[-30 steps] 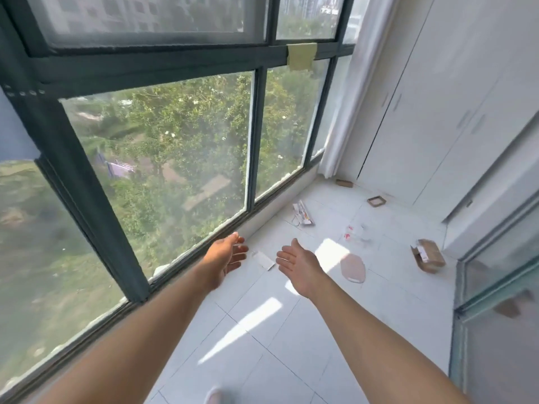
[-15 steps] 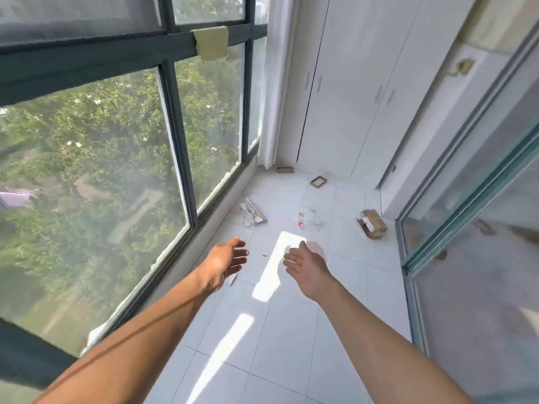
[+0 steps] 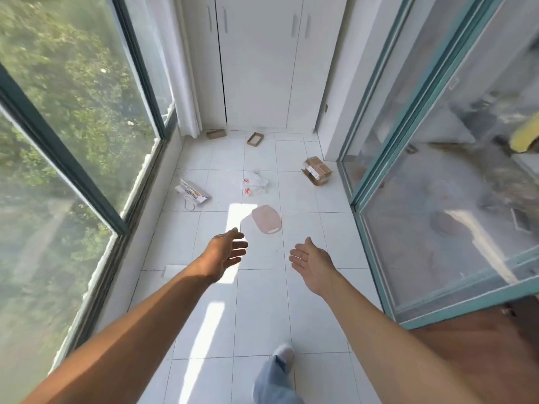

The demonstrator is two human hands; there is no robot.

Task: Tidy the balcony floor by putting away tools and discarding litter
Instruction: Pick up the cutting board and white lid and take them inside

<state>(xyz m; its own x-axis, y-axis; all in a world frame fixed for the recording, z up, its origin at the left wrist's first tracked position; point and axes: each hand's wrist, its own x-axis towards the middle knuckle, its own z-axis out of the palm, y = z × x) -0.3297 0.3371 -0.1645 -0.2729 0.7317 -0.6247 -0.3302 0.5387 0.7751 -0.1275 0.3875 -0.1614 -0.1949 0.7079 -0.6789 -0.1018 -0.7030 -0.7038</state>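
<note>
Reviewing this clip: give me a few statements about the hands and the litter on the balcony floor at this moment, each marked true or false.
1. The left hand and the right hand are both open and hold nothing. True.
2. The pink board lies flat on the floor tiles ahead of the hands. True.
3. The cardboard box sits against the window. False: it lies on the right, near the sliding glass door.
4. The white plastic bag is inside the cardboard box. False: it lies on the tiles, apart from the box, to its left.
</note>
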